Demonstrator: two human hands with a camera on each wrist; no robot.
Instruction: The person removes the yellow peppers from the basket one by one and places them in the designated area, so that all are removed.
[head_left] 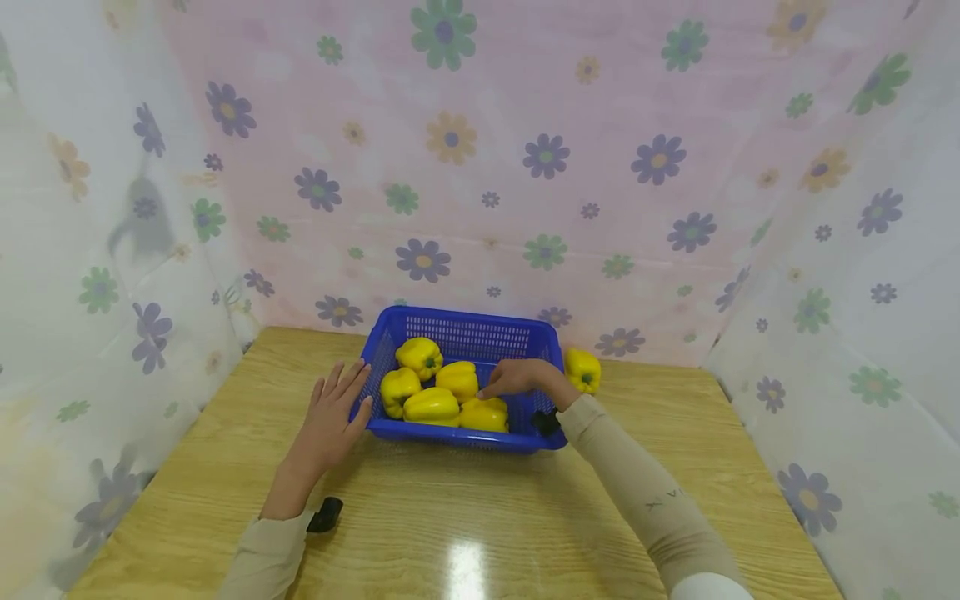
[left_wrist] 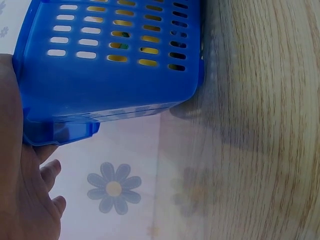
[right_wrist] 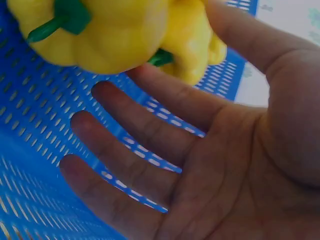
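Note:
Several yellow bell peppers (head_left: 431, 406) lie in the left and middle of a blue plastic basket (head_left: 480, 435). My left hand (head_left: 330, 421) rests on the basket's left rim with its fingers extended. Seen from the left wrist, that hand (left_wrist: 25, 190) lies along the rim by the handle tab (left_wrist: 62, 132). My right hand (head_left: 521, 377) reaches down into the basket, its fingertips right at the peppers. The right wrist view shows its palm and spread fingers (right_wrist: 135, 122) just under a yellow pepper (right_wrist: 115, 35) with a green stem, not curled round it.
One more yellow pepper (head_left: 582, 371) is on the wooden table (head_left: 405, 517), just beyond the basket's right side. A flowered cloth (head_left: 487, 192) hangs behind the table, with similar cloth on both sides.

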